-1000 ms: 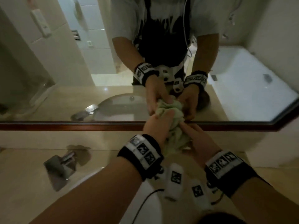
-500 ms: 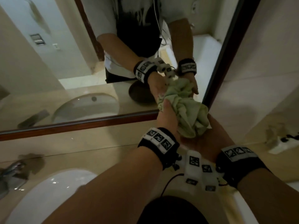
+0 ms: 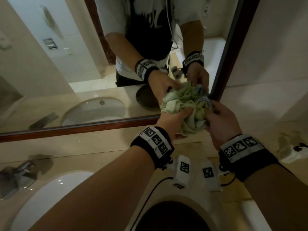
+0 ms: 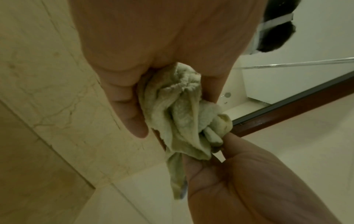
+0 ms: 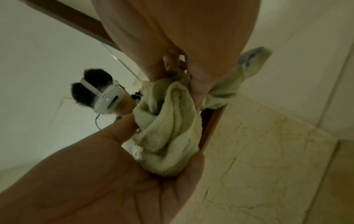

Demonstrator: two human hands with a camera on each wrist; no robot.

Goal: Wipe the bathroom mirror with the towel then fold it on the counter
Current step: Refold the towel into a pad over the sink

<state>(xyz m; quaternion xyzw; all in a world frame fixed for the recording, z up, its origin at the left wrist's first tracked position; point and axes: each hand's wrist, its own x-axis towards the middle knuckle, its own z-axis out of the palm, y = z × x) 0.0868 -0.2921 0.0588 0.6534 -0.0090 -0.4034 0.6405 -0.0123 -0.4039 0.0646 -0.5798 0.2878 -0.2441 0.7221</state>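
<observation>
A pale green towel (image 3: 191, 117) is bunched into a wad at the lower right corner of the mirror (image 3: 83, 64), against its brown frame (image 3: 83, 129). My left hand (image 3: 181, 124) holds the wad from the left and below, thumb over the top. My right hand (image 3: 215, 114) pinches the towel's right side, where a blue-edged corner sticks out. In the left wrist view the towel (image 4: 182, 113) hangs between my left thumb and fingers, with the right hand (image 4: 249, 174) gripping its lower end. In the right wrist view the towel (image 5: 172, 128) rests in the left palm (image 5: 114, 174).
The beige stone counter (image 3: 100, 157) runs under the mirror. A white sink (image 3: 50, 197) and metal faucet (image 3: 18, 174) lie at the lower left. A dark round object (image 3: 171, 217) sits below my arms. A small white item (image 3: 293, 154) lies on the counter at right, by the side wall.
Both hands and the towel have moved right along the mirror, from its lower middle to its lower right corner. The right hand went from cupping under the towel to pinching its side.
</observation>
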